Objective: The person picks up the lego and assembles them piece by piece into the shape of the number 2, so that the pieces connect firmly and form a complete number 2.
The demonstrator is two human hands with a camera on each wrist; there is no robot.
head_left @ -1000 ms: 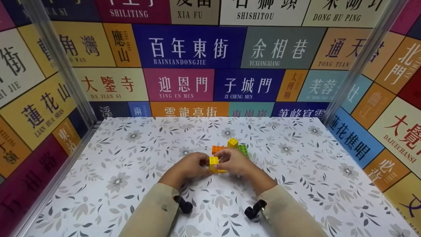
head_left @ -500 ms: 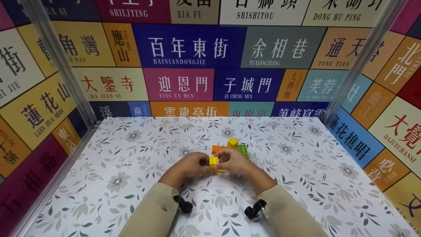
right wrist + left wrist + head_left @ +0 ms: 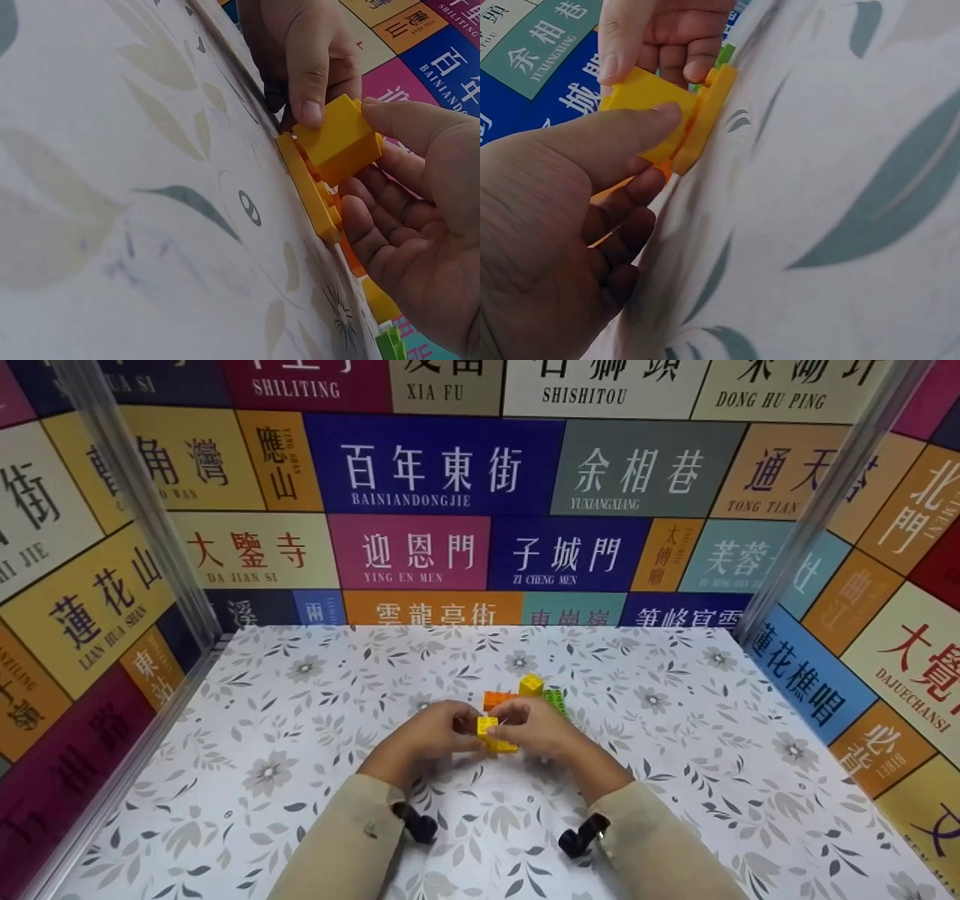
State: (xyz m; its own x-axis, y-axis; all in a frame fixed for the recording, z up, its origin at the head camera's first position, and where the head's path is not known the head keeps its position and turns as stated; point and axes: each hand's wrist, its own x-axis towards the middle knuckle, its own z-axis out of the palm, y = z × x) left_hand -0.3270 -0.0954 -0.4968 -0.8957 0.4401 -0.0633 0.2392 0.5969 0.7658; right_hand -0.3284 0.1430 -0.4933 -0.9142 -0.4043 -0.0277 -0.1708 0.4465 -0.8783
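A yellow toy building brick (image 3: 486, 724) is between the two hands, low at the middle of the table. Against its underside side lies a longer, flatter yellow piece (image 3: 311, 191), with studs along its upper face. My left hand (image 3: 439, 730) pinches the brick, its thumb pressed on one face in the left wrist view; the fingertips behind are partly hidden. From the other side my right hand (image 3: 538, 730) grips the same brick, thumb on its upper edge and fingers curled by it. Whether brick and flat piece are fully joined I cannot tell.
Just beyond the hands stand an orange brick (image 3: 495, 701), an upright yellow brick (image 3: 531, 685) and a green brick (image 3: 555, 701). A floral cloth covers the table (image 3: 300, 810). Panels of printed signs (image 3: 435, 465) enclose the back and sides.
The brick has tilted slightly and more of the flat yellow piece shows beneath it. My right thumb has shifted onto the brick's upper edge, and the left hand has risen a little.
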